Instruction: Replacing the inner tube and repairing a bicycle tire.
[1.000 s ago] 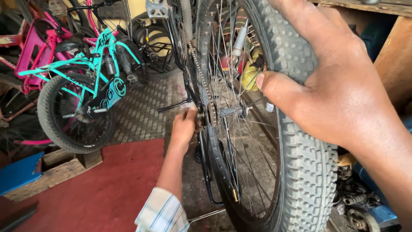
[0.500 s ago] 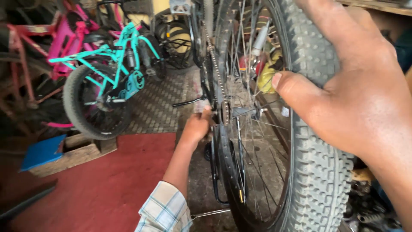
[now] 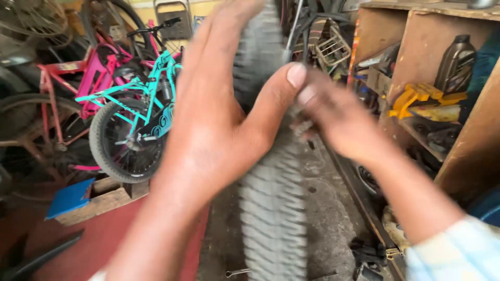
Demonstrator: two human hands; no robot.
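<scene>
The knobby grey bicycle tyre (image 3: 273,208) runs up the middle of the frame from the bottom edge to the top, its tread blurred. The left hand (image 3: 219,109) lies flat against the tyre's left side, fingers stretched upward and held together, thumb reaching across the tread. The right hand (image 3: 338,122) comes in from the right, smeared by motion, its fingertips at the tread just beside the left thumb; whether it is gripping or only touching I cannot tell. At the upper right, a wooden shelf unit (image 3: 427,36) holds a dark grey moulded bottle (image 3: 455,62) in its top compartment, with a yellow tool (image 3: 416,99) lying just below it and darker clutter lower down. A wire basket (image 3: 333,49) sits at top centre, beside the shelves. On the left, a teal child's bicycle (image 3: 135,119) leans in front of a pink bicycle (image 3: 88,78). A flat blue board (image 3: 70,198) rests on a low wooden pallet (image 3: 99,200) at lower left, next to the red floor (image 3: 78,244).
</scene>
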